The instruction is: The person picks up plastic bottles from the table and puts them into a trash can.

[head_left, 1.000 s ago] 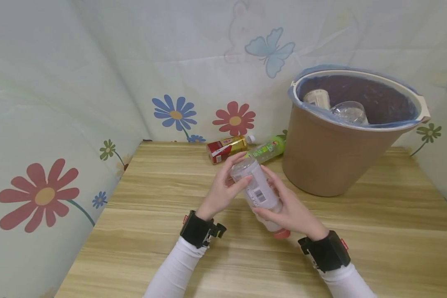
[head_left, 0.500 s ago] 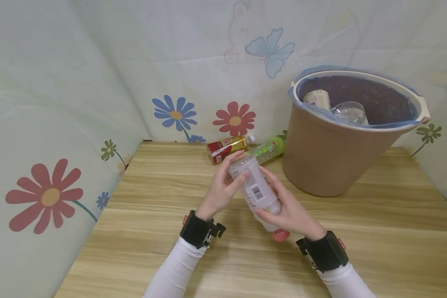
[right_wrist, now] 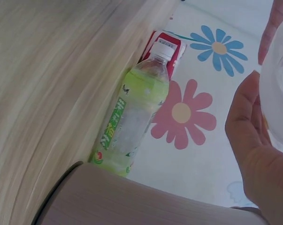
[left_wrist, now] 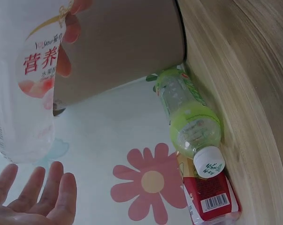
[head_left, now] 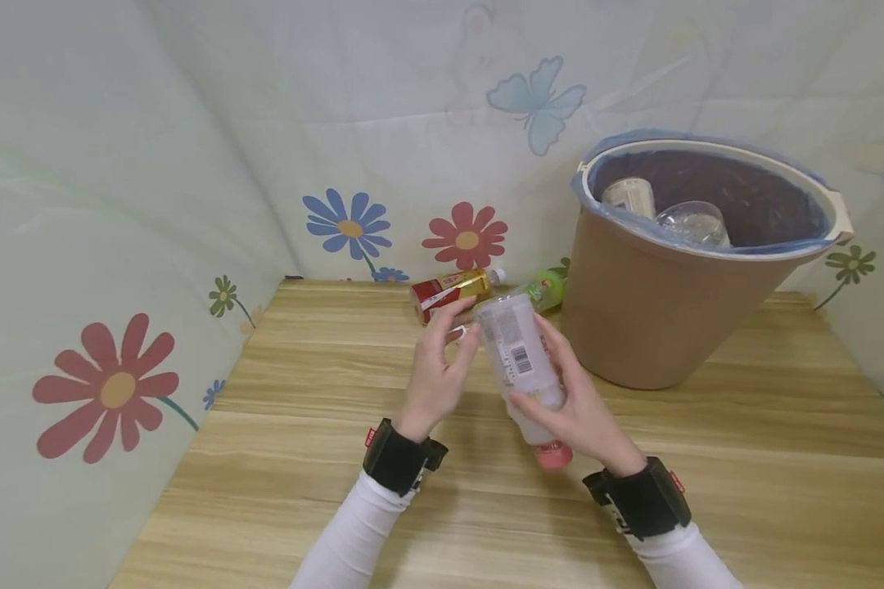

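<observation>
A clear plastic bottle (head_left: 528, 352) with a white label and a pink cap is tilted over the table, cap end toward the person. My right hand (head_left: 580, 409) grips its lower part, thumb on the near side and fingers around the far side. To the left, my left hand (head_left: 438, 368) has its fingers spread and apart from the bottle. In the left wrist view, the fingertips (left_wrist: 52, 176) of that hand lie just below the bottle's base. Chinese characters and a peach picture show on the label (left_wrist: 40, 61).
A brown bin (head_left: 633, 303) with a blue liner stands at the back right, holding a can (head_left: 629, 196) and a clear plastic container (head_left: 692, 222). By the back wall lie a red-and-gold bottle (head_left: 442, 293) and a green-labelled bottle (head_left: 547, 289), partly hidden by the held bottle.
My left hand has let go of the bottle and drawn slightly left. The bottle, held by my right hand, has turned more upright in the head view, its base shifting right.
</observation>
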`<state>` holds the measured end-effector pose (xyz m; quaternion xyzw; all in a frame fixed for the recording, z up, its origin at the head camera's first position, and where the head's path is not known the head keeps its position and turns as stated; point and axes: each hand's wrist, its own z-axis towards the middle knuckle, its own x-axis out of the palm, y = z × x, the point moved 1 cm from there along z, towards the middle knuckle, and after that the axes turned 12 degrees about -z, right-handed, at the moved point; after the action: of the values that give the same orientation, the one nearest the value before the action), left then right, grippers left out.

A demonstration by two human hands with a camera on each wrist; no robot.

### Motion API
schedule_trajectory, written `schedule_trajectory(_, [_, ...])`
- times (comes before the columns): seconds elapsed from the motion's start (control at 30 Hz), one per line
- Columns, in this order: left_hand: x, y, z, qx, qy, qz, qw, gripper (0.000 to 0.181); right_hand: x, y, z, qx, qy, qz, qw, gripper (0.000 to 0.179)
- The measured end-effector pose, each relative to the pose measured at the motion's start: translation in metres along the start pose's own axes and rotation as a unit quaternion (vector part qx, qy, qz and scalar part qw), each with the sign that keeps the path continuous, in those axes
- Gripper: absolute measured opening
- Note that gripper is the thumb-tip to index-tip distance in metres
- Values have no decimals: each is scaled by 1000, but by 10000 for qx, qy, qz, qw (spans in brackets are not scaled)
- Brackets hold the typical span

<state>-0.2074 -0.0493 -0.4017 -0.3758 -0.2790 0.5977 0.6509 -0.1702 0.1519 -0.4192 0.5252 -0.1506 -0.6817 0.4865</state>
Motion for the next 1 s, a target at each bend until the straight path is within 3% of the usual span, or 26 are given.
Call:
schedule_trajectory(0.23, [6,-2,-2,78,-96,670,9977,42,-8,7,5,183,-213,89,9996,96])
schedule_trajectory(0.4, [7,-2,-3,70,-170,826,9964,42,-24,20,18,117,-322,-95,9994,95])
schedule_trajectory(0.73, [11,-8,-1,185,-57,1085,9939,44,-81,59,59,94,-719,-649,9953,91])
schedule_trajectory(1.0, [18,-22,8,449,229,1478,9877,48,-134,85,86,878,-522,-354,9941,77])
